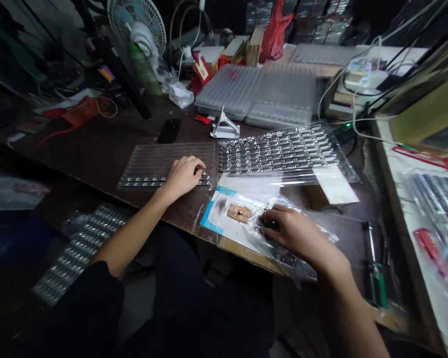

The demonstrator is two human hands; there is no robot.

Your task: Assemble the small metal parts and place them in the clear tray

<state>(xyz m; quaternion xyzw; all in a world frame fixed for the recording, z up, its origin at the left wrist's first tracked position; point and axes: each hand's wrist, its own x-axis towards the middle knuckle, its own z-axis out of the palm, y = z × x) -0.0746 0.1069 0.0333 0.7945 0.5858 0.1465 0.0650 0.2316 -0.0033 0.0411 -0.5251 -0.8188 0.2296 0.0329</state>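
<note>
Right forearm (353,303) — aslant; fingers (275,215) curled over bag (259,238)

Dark brown desk (114,133): smooth, dull sheen, wood by its look. Clear ribbed rectangular tray (160,155): thin glossy plastic. Silver rod-shaped parts (272,151): polished metal, bright highlights from where I stand. Clear crinkled bag (257,232): thin shiny plastic film. Small tan rectangular piece (239,214): matt, wood or card, cannot tell. White angular bracket (226,131): smooth plastic. Red knotted bag (277,37): creased, glossy plastic. Black sleeve (93,298): matt cloth.
</note>
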